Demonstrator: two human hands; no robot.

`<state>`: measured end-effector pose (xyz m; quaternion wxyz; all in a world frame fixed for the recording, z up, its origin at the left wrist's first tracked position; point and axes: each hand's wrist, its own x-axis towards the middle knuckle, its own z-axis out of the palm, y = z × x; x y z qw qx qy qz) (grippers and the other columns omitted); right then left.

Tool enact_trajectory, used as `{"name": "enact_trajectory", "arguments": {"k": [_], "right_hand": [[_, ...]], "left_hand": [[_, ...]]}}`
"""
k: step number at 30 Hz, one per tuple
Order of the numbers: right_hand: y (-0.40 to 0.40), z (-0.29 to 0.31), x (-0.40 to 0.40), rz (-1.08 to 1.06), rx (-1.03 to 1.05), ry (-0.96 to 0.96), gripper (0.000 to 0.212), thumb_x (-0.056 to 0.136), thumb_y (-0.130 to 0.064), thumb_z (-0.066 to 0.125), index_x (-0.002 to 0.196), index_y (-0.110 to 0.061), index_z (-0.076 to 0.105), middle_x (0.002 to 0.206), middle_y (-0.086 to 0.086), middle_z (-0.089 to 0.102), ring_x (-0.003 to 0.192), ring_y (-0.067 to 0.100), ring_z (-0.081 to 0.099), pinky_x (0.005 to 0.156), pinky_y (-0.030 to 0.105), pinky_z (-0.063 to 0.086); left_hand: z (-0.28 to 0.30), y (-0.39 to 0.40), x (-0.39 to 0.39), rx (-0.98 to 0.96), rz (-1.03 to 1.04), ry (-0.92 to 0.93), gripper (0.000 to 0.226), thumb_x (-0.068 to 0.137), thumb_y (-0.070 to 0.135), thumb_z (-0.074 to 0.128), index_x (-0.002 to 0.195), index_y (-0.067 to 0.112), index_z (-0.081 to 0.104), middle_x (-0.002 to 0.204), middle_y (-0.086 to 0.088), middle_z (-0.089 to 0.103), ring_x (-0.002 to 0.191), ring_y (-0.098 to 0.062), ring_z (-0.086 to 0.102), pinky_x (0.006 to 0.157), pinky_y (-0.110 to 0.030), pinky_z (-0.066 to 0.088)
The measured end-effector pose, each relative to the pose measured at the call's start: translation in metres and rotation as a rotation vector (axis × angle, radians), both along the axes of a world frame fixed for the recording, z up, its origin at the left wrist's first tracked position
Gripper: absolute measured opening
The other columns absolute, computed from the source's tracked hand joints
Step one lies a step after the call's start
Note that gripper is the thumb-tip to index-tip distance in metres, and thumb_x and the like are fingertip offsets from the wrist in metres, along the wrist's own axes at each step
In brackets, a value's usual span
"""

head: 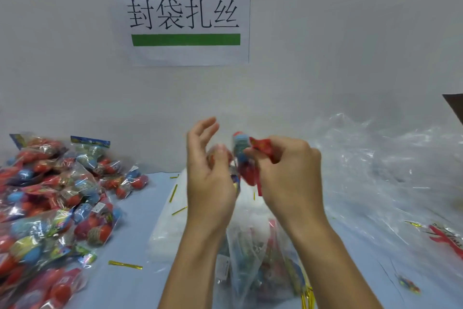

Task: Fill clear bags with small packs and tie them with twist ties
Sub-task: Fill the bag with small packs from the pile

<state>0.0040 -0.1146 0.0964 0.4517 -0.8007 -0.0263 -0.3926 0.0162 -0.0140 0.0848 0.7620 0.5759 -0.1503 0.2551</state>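
Both hands are raised over the middle of the blue table (140, 211). My right hand (288, 173) pinches a small red and blue pack (244, 158) by its top. My left hand (208, 170) holds another small pack (217, 155) against its thumb, with the upper fingers spread loose. Below the hands stands a clear bag (253, 251) with several packs inside it. A pile of colourful small packs (52, 198) covers the left of the table. Gold twist ties (125, 265) lie scattered on the table, and a bundle of gold ties (308, 296) lies near the bag's base.
A heap of empty clear bags (380, 163) fills the right side. A flat stack of clear bags (170, 223) lies under my left forearm. A red pack (446, 236) lies at the right edge. A wall with a paper sign (185, 20) stands close behind.
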Motion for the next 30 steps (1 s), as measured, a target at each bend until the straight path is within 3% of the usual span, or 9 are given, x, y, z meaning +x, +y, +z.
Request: {"name": "enact_trajectory", "arguments": {"k": [5,8,12,16,18,21,25,27,30], "right_hand": [[0.019,-0.003,-0.004,0.081,-0.302,0.044,0.032,0.101,-0.021,0.049,0.076,-0.014,0.067,0.063,0.002,0.061,0.059,0.025,0.05,0.056,0.04,0.044],[0.015,-0.001,-0.005,0.173,-0.283,0.138,0.034,0.1,-0.02,0.048,0.067,-0.017,0.054,0.058,-0.002,0.046,0.058,0.022,0.039,0.056,0.038,0.037],[0.015,0.001,-0.011,0.353,-0.149,0.158,0.035,0.092,-0.05,0.057,0.078,-0.02,0.07,0.063,-0.008,0.064,0.063,0.01,0.059,0.057,0.022,0.046],[0.016,-0.002,-0.01,0.37,-0.16,0.183,0.036,0.082,-0.058,0.066,0.09,-0.024,0.074,0.073,-0.012,0.071,0.069,0.004,0.064,0.06,0.017,0.049],[0.015,-0.002,-0.006,0.275,-0.175,0.115,0.018,0.091,-0.035,0.068,0.084,-0.02,0.074,0.064,-0.01,0.064,0.062,0.008,0.057,0.055,0.021,0.045],[0.012,-0.005,0.0,0.156,-0.137,0.082,0.032,0.095,-0.013,0.058,0.063,-0.016,0.063,0.052,-0.006,0.052,0.051,0.016,0.048,0.053,0.035,0.043],[0.0,-0.007,0.004,0.104,0.016,0.094,0.038,0.095,-0.006,0.057,0.057,-0.008,0.057,0.044,0.0,0.046,0.045,0.016,0.041,0.047,0.028,0.035],[-0.008,-0.006,0.004,0.168,0.075,0.14,0.034,0.097,-0.006,0.057,0.063,0.0,0.06,0.047,0.002,0.042,0.047,0.014,0.034,0.047,0.025,0.03],[-0.015,-0.005,0.003,0.354,0.128,0.234,0.03,0.1,-0.013,0.057,0.075,0.002,0.066,0.056,0.008,0.051,0.053,0.019,0.04,0.054,0.034,0.038]], "left_hand": [[-0.002,-0.005,-0.003,-0.015,-0.127,0.034,0.023,0.104,0.034,0.044,0.122,0.04,0.057,0.117,0.021,0.064,0.105,-0.004,0.062,0.092,-0.025,0.05],[0.0,0.006,-0.003,-0.249,-0.278,0.089,0.047,0.096,0.052,0.037,0.132,0.031,0.059,0.128,0.015,0.064,0.122,-0.007,0.058,0.099,-0.029,0.048],[0.003,0.011,-0.003,-0.376,-0.324,0.13,0.042,0.107,0.039,0.027,0.136,0.026,0.054,0.143,0.008,0.055,0.132,-0.023,0.053,0.103,-0.04,0.047],[0.002,0.012,-0.004,-0.464,-0.398,0.054,0.059,0.101,0.059,0.019,0.139,0.028,0.051,0.144,0.008,0.056,0.139,-0.027,0.046,0.114,-0.05,0.035],[0.002,0.012,-0.004,-0.445,-0.448,0.036,0.064,0.098,0.064,0.018,0.141,0.028,0.048,0.145,0.008,0.054,0.134,-0.026,0.051,0.111,-0.047,0.038],[0.005,0.013,-0.004,-0.319,-0.458,0.042,0.058,0.098,0.061,0.026,0.14,0.028,0.049,0.144,0.009,0.055,0.127,-0.02,0.057,0.102,-0.036,0.047],[0.0,0.015,0.001,0.121,-0.043,0.042,0.037,0.097,0.031,0.06,0.133,0.027,0.051,0.135,0.012,0.056,0.106,0.02,0.055,0.074,-0.002,0.045],[-0.004,0.019,0.003,0.224,0.068,0.105,0.055,0.087,0.038,0.068,0.137,0.028,0.046,0.134,0.016,0.052,0.103,0.027,0.049,0.067,0.001,0.044],[-0.003,0.028,0.004,0.174,-0.086,0.331,0.096,0.057,0.064,0.071,0.142,0.032,0.039,0.128,0.014,0.059,0.102,0.004,0.064,0.058,-0.014,0.052]]}}
